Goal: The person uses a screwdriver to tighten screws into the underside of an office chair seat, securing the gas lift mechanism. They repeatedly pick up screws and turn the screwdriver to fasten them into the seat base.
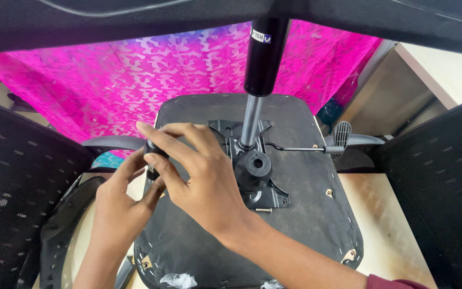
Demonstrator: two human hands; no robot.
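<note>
Knob (153,152), small, black and rounded, sits at the left edge of the upturned chair seat (306,214), a little left of the frame's centre, pinched between both hands. At far left a dark mesh panel (12,192) fills the frame's edge. Next to it the left hand (121,200) comes up from the bottom of the frame, its fingers curled under the knob and its grip closed on it from below. The right hand (201,176) reaches across from the lower right, fingers spread over the top of the knob and its grip closed on it from above. Just right of that hand, at the centre of the seat's underside, a black metal plate (266,198) is fixed, with a round black hub (253,167) on it. A grey and black gas cylinder (256,80) rises from the plate toward the top of the frame. A thin lever with a paddle handle (341,134) runs out to the right. Behind it all hangs a bright pink patterned cloth (108,80). The pale wooden worktop (386,230) shows at lower right.
</note>
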